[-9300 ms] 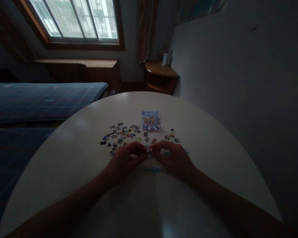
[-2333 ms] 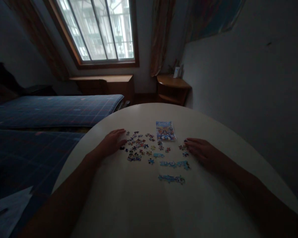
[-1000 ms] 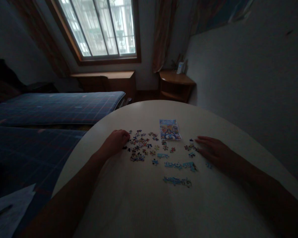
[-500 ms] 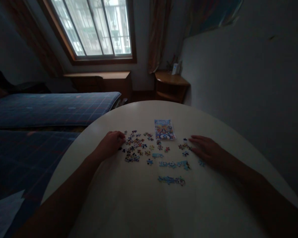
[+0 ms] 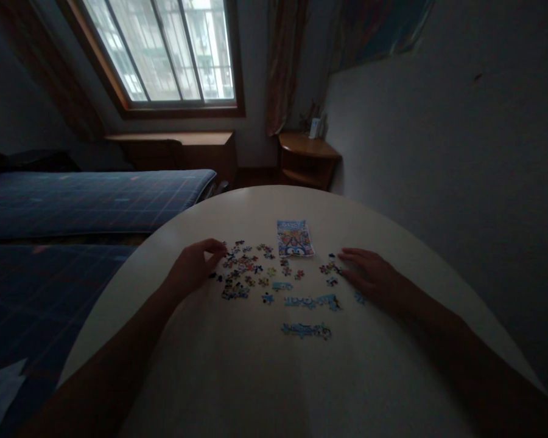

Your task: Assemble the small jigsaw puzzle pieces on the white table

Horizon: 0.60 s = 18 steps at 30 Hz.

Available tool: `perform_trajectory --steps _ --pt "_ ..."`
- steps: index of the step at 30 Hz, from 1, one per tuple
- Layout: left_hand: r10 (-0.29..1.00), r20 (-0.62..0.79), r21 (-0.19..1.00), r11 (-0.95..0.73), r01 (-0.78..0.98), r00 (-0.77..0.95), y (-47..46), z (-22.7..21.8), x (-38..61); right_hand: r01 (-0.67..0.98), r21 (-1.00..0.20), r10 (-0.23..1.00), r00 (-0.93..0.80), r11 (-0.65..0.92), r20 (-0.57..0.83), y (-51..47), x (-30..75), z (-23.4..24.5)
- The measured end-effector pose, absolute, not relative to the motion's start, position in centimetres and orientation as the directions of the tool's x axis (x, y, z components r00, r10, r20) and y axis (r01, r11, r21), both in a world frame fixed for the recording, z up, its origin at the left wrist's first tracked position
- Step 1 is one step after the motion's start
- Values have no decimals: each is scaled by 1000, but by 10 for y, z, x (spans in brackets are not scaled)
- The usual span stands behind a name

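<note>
Dim room, light from the far window only.

Nearest me: bare pale bench (image 5: 256,377), both my forearms lying across it. Then a short strip of joined blue pieces (image 5: 305,330), by itself. Just beyond it a second joined strip (image 5: 311,301), roughly parallel, not touching the first. My guess is that the joined runs sit on my side, apart from the loose stock, so they don't get mixed back in.

Right hand (image 5: 369,277): palm down, flat on the bench, grip open and spread, nothing in it. Its fingertips (image 5: 344,254) reach a small cluster of loose pieces (image 5: 329,268); they are touching or just beside it, too dark to say which. One stray blue piece (image 5: 360,297) lies just beside the heel of this hand.

Left hand (image 5: 192,269): wrist on the bench, fingers curled in toward the thumb at the near-left edge of the main scatter of loose pieces (image 5: 244,272). The grip looks half closed, as if pinching. I cannot tell whether a piece is in it.

The scatter lies flat in a single layer, most pieces apart from each other, probably so each one shows.

Beyond the scatter: the printed picture card (image 5: 295,238), flat, face up, long side pointing away from me, between the two hands' reach. It is likely set there to be readable from my seat.

Far: blue checked bed (image 5: 95,198) to the left, wooden corner shelf (image 5: 307,155), curtain (image 5: 283,61), barred window (image 5: 164,52).
</note>
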<state>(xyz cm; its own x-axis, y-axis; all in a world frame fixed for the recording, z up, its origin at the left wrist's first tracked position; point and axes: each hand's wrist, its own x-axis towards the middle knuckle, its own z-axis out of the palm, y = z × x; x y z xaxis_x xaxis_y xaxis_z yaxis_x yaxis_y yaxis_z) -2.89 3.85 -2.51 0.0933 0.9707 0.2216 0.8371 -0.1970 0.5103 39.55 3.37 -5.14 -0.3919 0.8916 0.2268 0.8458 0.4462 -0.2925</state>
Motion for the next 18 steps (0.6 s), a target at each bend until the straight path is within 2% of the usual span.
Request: perform_trajectory --steps 4,6,13,18 --pt "980 189 742 -185 644 63 24 -15 -6 845 -307 895 -377 438 239 31 388 -44" --pt "986 147 798 -165 580 77 16 -10 7 836 -312 885 -376 452 275 27 381 -41" --pt "990 42 895 -98 436 137 -5 -4 35 753 -361 813 -382 549 439 -6 331 -22" --pt "965 65 875 -178 449 255 -20 -2 52 658 -360 730 -455 662 509 -31 295 -17"
